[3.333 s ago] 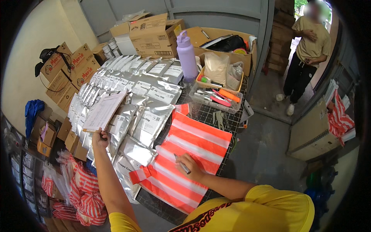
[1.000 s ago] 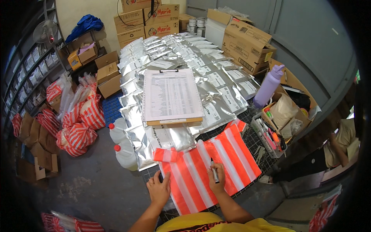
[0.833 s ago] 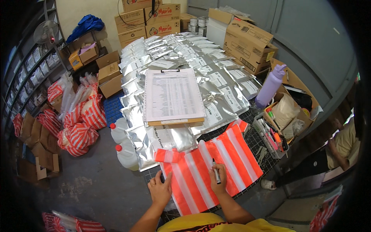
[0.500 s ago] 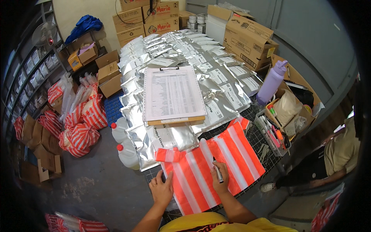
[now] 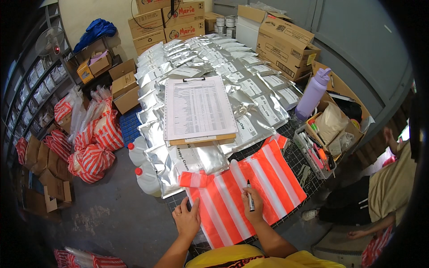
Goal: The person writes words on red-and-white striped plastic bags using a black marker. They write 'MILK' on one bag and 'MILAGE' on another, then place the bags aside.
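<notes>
My right hand point(image 5: 252, 205) grips a silver marker with a dark tip point(image 5: 251, 196) over a red-and-white striped plastic bag point(image 5: 277, 187) lying flat on the gridded black mat point(image 5: 308, 183). My left hand point(image 5: 187, 219) rests with fingers apart at the bag's left edge. A small folded striped piece point(image 5: 192, 179) lies on the bag's upper left. Beyond it, a clipboard with a printed sheet point(image 5: 199, 109) rests on many silver pouches point(image 5: 248, 134) with white labels.
A lilac bottle point(image 5: 313, 94) and trays of pens point(image 5: 315, 152) stand right of the pouches, near cardboard boxes point(image 5: 281, 44). White jugs point(image 5: 147, 181) stand at the left. Striped bundles point(image 5: 91, 161) lie beyond them. A person in beige point(image 5: 389, 187) stands at the far right.
Since the oldest frame, my left hand has let go of the clipboard, which now lies on the pouches, and rests by the bag. The person has moved nearer my right side.
</notes>
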The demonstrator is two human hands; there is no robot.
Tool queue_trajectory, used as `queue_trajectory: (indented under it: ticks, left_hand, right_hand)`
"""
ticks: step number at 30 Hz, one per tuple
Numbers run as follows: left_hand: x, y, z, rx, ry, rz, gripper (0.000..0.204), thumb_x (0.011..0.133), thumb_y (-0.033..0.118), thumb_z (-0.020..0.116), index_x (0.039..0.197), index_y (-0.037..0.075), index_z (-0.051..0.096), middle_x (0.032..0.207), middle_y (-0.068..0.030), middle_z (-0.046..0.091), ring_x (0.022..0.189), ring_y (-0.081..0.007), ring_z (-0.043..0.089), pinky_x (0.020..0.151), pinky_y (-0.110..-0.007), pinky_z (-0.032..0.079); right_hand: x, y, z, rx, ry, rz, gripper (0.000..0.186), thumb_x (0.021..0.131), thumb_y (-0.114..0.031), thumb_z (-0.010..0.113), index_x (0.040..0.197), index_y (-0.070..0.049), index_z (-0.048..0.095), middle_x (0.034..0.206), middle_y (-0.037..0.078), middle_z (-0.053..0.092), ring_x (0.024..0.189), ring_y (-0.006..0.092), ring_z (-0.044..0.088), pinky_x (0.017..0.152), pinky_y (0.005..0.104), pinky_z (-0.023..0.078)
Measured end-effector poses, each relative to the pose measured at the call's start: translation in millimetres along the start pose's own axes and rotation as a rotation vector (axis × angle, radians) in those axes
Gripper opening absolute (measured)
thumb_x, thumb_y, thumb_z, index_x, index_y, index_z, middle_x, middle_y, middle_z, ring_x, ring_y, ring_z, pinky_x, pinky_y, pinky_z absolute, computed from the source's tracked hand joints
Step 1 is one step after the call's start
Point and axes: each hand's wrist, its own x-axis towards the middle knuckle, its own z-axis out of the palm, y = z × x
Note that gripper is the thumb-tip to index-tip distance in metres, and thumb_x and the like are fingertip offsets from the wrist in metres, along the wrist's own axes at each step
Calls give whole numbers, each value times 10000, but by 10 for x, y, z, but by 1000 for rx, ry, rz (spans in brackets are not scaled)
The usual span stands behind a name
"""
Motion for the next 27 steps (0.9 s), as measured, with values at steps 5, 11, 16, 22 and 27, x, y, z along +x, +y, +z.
queue_trajectory:
  ticks: [5,11,16,22,27]
  left_hand:
    - [-17,-32,49,3,15,7,485,901,220,722,1377,294,669,1417,-138,561,1123,-357,536,954,-494,409]
    - [-11,-23,46,-4,18,4,471,910,225,715,1374,289,670,1409,-139,568,1124,-357,537,956,-495,408]
    - [-12,-28,44,-13,17,3,467,913,218,709,1373,293,670,1403,-140,571,1125,-358,538,956,-497,410]
    - [-16,-37,55,-16,25,5,471,911,206,705,1372,297,670,1402,-140,570,1121,-360,540,954,-497,410]
    - [-14,-30,49,-9,27,2,471,907,202,706,1367,293,673,1394,-139,578,1117,-360,540,953,-496,409]
  right_hand:
    - [2,-51,3,17,-2,3,210,976,-85,690,1172,-14,663,1004,177,682,914,321,685,825,398,547]
    - [22,-41,10,14,6,-49,200,994,-102,682,1165,2,675,983,116,674,890,213,661,814,337,535]
    - [14,-50,4,7,-5,-35,202,995,-101,680,1169,3,673,979,121,670,891,213,660,815,338,536]
    - [21,-53,2,5,-13,-45,210,994,-107,686,1173,3,671,984,125,670,892,217,662,817,340,538]
    - [16,-10,9,-8,-19,-51,209,993,-110,690,1170,1,673,990,129,676,895,229,668,819,342,540]
